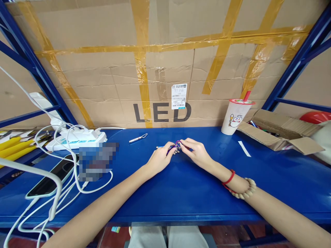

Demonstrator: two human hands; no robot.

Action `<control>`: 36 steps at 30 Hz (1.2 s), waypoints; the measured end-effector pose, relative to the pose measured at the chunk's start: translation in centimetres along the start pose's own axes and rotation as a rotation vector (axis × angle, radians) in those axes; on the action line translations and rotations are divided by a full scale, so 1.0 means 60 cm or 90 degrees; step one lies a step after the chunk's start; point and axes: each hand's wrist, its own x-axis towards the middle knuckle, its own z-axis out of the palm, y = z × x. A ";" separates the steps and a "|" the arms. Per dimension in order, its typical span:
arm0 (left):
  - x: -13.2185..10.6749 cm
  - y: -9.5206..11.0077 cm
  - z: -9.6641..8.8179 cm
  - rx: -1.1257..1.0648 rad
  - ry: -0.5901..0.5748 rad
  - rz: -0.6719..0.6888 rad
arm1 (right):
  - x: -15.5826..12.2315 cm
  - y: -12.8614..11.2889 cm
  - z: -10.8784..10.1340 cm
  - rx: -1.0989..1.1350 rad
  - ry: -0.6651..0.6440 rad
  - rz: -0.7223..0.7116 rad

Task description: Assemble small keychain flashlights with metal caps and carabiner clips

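Note:
Above the blue tabletop, my left hand [160, 156] and my right hand [196, 152] meet, both closed in a pinch. Between their fingertips is a small purple ring [178, 141], with little metal pieces [177, 151] hanging under it. My right fingers grip the ring's side. A slim blue rod with a silver end [159, 147] sticks out to the left of my left fingers; the rest of it is hidden in that hand. To the left of the hands lies a small silver rod with a wire loop [138, 138], touched by neither hand.
A white power strip [74, 138], tangled white cables and a phone [50, 177] occupy the left side, beside a pixelated patch. At right stand a paper cup with a red straw [236, 117] and an open cardboard box [274, 132]. A white paper strip [244, 148] lies nearby. Cardboard [103, 75] walls the back.

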 end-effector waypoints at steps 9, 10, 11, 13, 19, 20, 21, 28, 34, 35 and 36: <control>0.002 0.000 0.005 -0.098 -0.017 0.030 | -0.001 -0.003 0.006 0.016 0.032 0.024; 0.002 0.001 0.004 -0.094 -0.020 0.027 | -0.002 -0.002 0.007 0.012 0.033 0.025; 0.003 0.001 0.003 -0.088 -0.021 0.025 | -0.002 -0.002 0.008 0.008 0.036 0.026; 0.004 0.002 0.002 -0.075 -0.013 0.025 | -0.003 -0.003 0.010 0.001 0.051 0.023; -0.005 0.006 0.008 0.029 -0.011 0.055 | 0.003 -0.010 0.009 0.002 0.120 0.071; -0.007 0.008 0.009 0.046 -0.023 0.066 | 0.005 -0.008 0.008 0.001 0.128 0.088; -0.009 0.009 0.011 0.059 -0.031 0.074 | 0.006 -0.005 0.007 -0.003 0.125 0.102; -0.005 0.000 0.005 0.168 0.020 0.053 | -0.004 0.044 -0.001 -0.219 -0.012 0.129; 0.008 -0.026 -0.009 0.229 0.067 -0.020 | 0.003 0.039 -0.016 -0.139 0.052 0.140; 0.009 -0.030 -0.010 0.232 0.074 -0.029 | 0.009 0.024 -0.022 -0.056 0.081 0.145; 0.009 -0.033 -0.010 0.233 0.082 -0.034 | 0.016 0.005 -0.030 0.038 0.096 0.162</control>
